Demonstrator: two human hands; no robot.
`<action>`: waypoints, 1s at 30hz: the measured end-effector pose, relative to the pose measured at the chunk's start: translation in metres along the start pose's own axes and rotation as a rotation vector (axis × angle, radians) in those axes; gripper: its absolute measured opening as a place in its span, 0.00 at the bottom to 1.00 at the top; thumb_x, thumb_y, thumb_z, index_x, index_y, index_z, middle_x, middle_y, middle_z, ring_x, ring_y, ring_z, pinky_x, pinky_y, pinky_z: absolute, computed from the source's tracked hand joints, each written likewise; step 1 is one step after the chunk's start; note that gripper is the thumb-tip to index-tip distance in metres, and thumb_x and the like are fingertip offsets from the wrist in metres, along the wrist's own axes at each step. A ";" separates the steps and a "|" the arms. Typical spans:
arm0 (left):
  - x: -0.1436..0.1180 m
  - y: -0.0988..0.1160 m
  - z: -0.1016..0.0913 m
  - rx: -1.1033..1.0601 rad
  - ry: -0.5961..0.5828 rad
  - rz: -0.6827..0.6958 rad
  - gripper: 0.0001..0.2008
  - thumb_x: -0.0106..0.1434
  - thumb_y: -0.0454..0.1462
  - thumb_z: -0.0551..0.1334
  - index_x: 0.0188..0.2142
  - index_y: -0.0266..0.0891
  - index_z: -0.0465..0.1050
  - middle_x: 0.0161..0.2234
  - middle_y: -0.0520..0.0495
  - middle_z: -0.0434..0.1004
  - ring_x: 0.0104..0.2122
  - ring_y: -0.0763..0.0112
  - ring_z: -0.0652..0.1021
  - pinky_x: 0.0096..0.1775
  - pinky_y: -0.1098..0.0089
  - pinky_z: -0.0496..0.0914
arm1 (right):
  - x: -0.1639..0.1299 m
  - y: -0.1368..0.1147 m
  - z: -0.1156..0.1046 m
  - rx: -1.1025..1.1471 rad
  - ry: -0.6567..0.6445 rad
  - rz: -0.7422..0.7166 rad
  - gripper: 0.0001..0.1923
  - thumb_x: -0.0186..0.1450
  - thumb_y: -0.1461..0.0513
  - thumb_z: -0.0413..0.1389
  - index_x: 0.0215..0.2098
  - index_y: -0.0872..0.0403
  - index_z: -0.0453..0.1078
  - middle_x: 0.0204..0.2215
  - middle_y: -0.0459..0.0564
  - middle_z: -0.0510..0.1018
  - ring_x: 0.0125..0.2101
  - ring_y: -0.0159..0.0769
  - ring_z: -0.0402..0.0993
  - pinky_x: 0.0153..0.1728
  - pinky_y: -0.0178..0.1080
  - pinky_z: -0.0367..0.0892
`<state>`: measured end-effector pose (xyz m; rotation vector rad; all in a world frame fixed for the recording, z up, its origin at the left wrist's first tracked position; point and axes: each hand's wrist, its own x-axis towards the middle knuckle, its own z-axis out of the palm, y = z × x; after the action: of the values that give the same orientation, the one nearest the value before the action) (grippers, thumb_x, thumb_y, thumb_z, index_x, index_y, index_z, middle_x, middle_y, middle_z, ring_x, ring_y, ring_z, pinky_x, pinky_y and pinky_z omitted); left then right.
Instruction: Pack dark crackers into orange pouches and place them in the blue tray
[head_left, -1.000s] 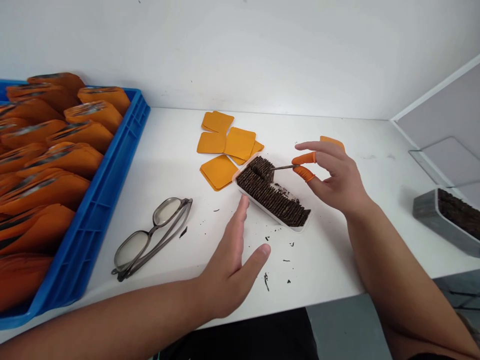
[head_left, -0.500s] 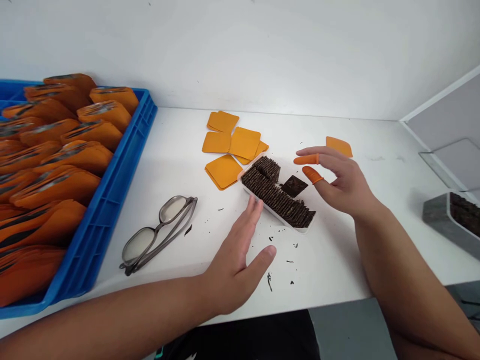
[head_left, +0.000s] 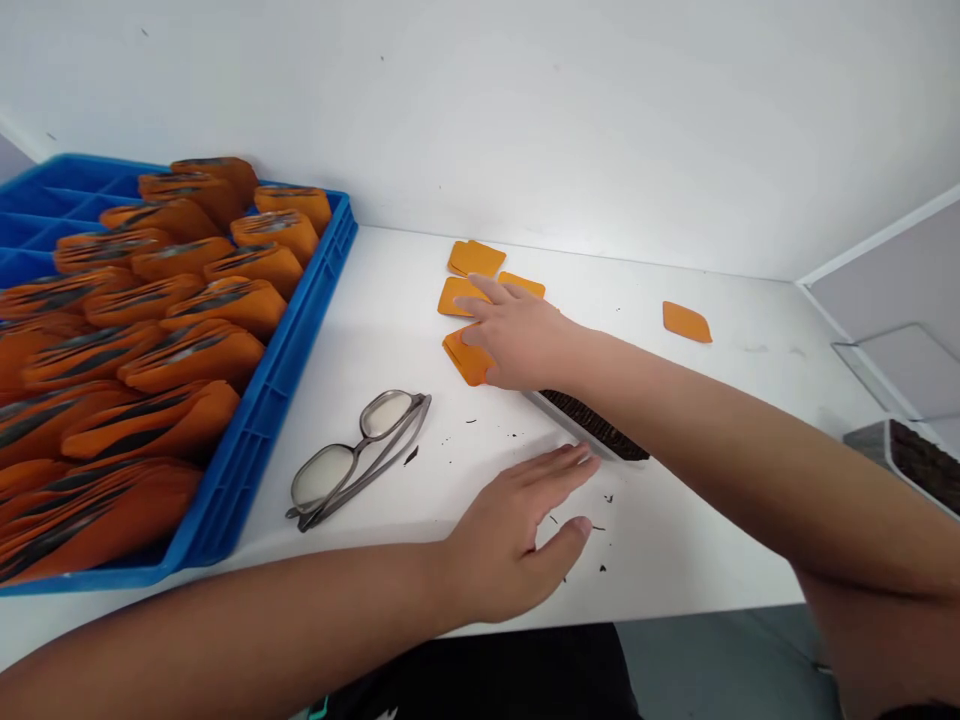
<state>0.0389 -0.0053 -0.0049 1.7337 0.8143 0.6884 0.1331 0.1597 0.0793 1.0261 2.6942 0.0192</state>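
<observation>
My right hand (head_left: 517,335) reaches across to the orange paper squares (head_left: 454,295), its fingers spread above and partly covering them. Whether a fingertip touches the paper I cannot make out. Below my right forearm stands a small white container (head_left: 551,410) packed with thin dark-brown squares (head_left: 600,425); much of it is hidden by that arm. Near the container's front side is my left hand (head_left: 517,530), held open with fingers stretched out and thumb apart. It holds nothing.
A blue divided crate (head_left: 292,310) with bundles of orange packets (head_left: 187,350) stands at the left. Folded glasses (head_left: 360,450) lie beside it. One orange square (head_left: 686,321) lies at the right, and a grey container (head_left: 870,440) with dark contents sits farther right. Dark scraps (head_left: 603,569) dot the table.
My right hand has moved left from beside the container to over the orange squares. My left hand stays open near the container. The view has shifted, so things appear farther right.
</observation>
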 end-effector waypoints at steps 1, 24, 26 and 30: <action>0.000 0.000 0.000 0.000 0.004 0.006 0.29 0.73 0.42 0.57 0.71 0.36 0.65 0.73 0.43 0.62 0.74 0.55 0.63 0.74 0.45 0.61 | 0.008 -0.001 0.004 -0.015 -0.020 0.030 0.18 0.64 0.64 0.64 0.53 0.52 0.81 0.67 0.56 0.70 0.75 0.64 0.45 0.68 0.59 0.58; 0.000 -0.005 0.004 0.063 0.005 0.153 0.28 0.73 0.40 0.56 0.71 0.40 0.65 0.73 0.47 0.62 0.72 0.61 0.66 0.73 0.52 0.64 | 0.012 0.008 -0.007 0.026 0.059 0.186 0.24 0.60 0.60 0.68 0.53 0.51 0.70 0.46 0.50 0.80 0.48 0.46 0.73 0.33 0.41 0.58; 0.000 -0.004 0.004 0.059 0.006 0.150 0.28 0.73 0.40 0.56 0.71 0.40 0.65 0.73 0.47 0.62 0.73 0.59 0.66 0.73 0.50 0.64 | 0.003 0.010 -0.005 0.044 0.109 0.204 0.21 0.63 0.61 0.66 0.53 0.50 0.70 0.44 0.49 0.80 0.45 0.44 0.74 0.32 0.40 0.55; 0.001 -0.003 0.003 0.045 0.002 0.129 0.28 0.73 0.41 0.56 0.70 0.41 0.66 0.73 0.47 0.62 0.73 0.59 0.66 0.73 0.50 0.64 | -0.007 0.010 0.003 0.105 0.166 0.210 0.16 0.63 0.67 0.62 0.48 0.51 0.71 0.43 0.49 0.81 0.42 0.42 0.75 0.32 0.39 0.54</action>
<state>0.0416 -0.0061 -0.0085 1.8386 0.7287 0.7630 0.1453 0.1625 0.0786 1.3939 2.7441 0.0021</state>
